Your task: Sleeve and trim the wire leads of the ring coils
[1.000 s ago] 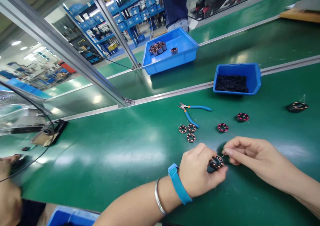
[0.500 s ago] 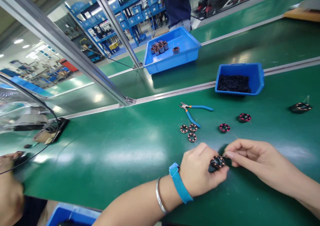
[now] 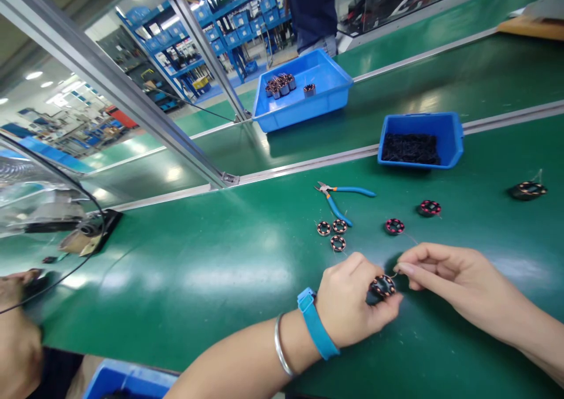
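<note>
My left hand (image 3: 352, 299), with a blue strap at the wrist, is closed around a black ring-shaped motor stator (image 3: 382, 286) wound with copper. Thumb and forefinger of my right hand (image 3: 440, 272) pinch a thin wire (image 3: 393, 274) that runs from the stator's edge. Beyond my hands lie two stators with reddish windings, one nearer (image 3: 394, 227) and one farther (image 3: 429, 208). Three small copper-wound stators (image 3: 338, 243) sit together left of them, beside blue-handled cutting pliers (image 3: 341, 198). A larger stator (image 3: 527, 191) rests at the far right.
A blue bin (image 3: 420, 158) of black pieces stands at the back. Behind it, a larger blue tray (image 3: 304, 112) holds several stators. A metal post (image 3: 132, 93) slants across the left. Another person's hand (image 3: 17, 287) is at the left edge; a person (image 3: 311, 14) stands behind the tray.
My right hand has drawn very slightly away from the stator, and more of the wire shows between them. The standing person's arm has stretched to the right.
</note>
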Available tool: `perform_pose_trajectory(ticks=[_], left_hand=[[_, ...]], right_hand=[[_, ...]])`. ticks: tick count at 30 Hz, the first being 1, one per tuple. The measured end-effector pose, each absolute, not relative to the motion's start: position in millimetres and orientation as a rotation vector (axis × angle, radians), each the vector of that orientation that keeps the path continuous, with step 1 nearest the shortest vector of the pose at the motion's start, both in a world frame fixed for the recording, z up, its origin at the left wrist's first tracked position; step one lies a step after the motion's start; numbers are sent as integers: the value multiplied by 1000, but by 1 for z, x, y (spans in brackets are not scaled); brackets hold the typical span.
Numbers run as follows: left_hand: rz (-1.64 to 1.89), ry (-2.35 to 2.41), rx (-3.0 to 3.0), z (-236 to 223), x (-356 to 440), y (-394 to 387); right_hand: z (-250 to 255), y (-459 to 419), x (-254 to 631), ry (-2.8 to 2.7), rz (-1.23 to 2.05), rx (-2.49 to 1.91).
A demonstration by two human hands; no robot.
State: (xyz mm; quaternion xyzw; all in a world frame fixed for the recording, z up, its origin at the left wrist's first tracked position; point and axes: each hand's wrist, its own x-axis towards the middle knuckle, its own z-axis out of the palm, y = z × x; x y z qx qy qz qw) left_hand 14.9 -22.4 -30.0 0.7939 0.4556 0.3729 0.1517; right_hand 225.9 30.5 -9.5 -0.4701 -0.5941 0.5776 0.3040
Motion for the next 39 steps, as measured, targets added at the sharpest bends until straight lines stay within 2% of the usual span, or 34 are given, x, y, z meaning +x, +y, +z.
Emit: perform_pose_trajectory(ticks=[13, 21, 25, 39], left_hand=[[1109, 1292, 2279, -29, 15, -22], [990, 1249, 2283, -33, 14, -22], [856, 1246, 2239, -32, 14, -22], [644, 1310, 1922, -18, 22, -23]], right_hand=[[-8, 25, 226, -1702, 1535, -1200], [-11, 19, 222, -2023, 984, -961], [-19, 14, 218, -2066, 814, -917], [-21, 11, 223, -1988, 973, -992]])
